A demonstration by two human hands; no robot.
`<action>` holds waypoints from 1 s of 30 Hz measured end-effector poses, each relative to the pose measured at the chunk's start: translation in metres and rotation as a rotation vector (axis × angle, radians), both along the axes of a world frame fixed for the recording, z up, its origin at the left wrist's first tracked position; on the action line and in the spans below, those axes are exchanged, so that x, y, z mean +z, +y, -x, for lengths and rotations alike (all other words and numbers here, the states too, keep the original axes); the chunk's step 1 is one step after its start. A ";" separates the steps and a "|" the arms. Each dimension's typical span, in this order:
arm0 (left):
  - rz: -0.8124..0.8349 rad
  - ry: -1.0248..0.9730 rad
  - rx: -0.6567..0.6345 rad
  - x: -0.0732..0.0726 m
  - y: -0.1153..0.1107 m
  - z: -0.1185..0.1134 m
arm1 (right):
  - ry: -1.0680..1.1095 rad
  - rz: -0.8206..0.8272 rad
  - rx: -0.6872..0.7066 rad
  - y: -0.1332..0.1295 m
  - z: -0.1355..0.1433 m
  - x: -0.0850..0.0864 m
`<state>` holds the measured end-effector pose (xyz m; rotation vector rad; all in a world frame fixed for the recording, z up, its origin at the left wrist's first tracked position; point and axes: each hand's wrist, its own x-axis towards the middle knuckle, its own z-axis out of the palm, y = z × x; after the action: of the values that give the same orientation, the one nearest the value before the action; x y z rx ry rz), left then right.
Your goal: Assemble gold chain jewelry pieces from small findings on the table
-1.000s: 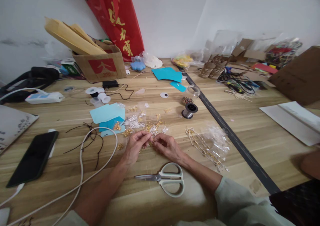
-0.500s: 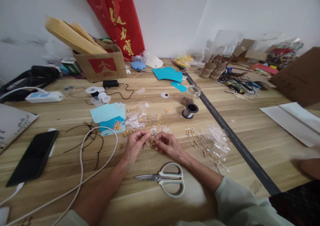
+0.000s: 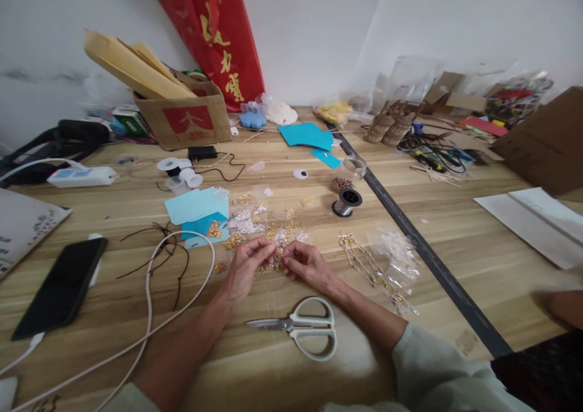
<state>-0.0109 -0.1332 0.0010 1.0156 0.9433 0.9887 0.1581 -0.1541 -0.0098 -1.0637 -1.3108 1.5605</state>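
My left hand is closed in a pinch over small gold and silver beads spread on the wooden table. Close to its right, my right hand is pinched too, the fingertips of both hands nearly meeting. What either hold is too small to make out. White-handled scissors lie below the hands, blades to the left. Beaded chains and clear plastic bags lie to the right. Beyond the beads stands a wire spool. Light blue sheets are at the left.
A white cable loops left of my arm, near a black phone. A black strip crosses the table at the right. A cardboard box and red bag stand behind. Another person's hand is at the right edge.
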 end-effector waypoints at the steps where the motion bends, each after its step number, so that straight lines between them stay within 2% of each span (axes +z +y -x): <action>1: 0.011 -0.018 -0.011 0.001 0.000 0.000 | -0.004 -0.001 0.003 0.000 0.000 0.000; 6: 0.045 -0.053 -0.011 0.004 0.000 -0.002 | -0.045 -0.037 0.010 0.000 -0.001 0.000; 11: 0.010 0.019 -0.049 0.002 0.000 -0.003 | -0.191 -0.176 -0.030 0.000 -0.003 0.000; 14: -0.044 0.089 -0.087 0.002 -0.001 -0.002 | -0.269 -0.329 -0.124 -0.001 -0.006 0.003; 19: -0.104 0.184 -0.130 0.004 -0.002 -0.004 | -0.371 -0.676 -0.266 -0.004 -0.012 0.008; 23: -0.092 0.180 -0.167 0.003 -0.004 -0.006 | -0.438 -0.830 -0.206 -0.003 -0.016 0.010; 27: -0.105 0.209 -0.193 0.000 -0.005 -0.007 | -0.502 -0.853 -0.074 0.001 -0.017 0.010; 30: -0.107 0.222 -0.187 -0.001 -0.004 -0.007 | -0.517 -0.844 -0.041 0.002 -0.017 0.008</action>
<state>-0.0041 -0.1376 0.0000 1.2990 0.9639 0.7881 0.1754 -0.1519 -0.0015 -0.9289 -2.0155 0.5567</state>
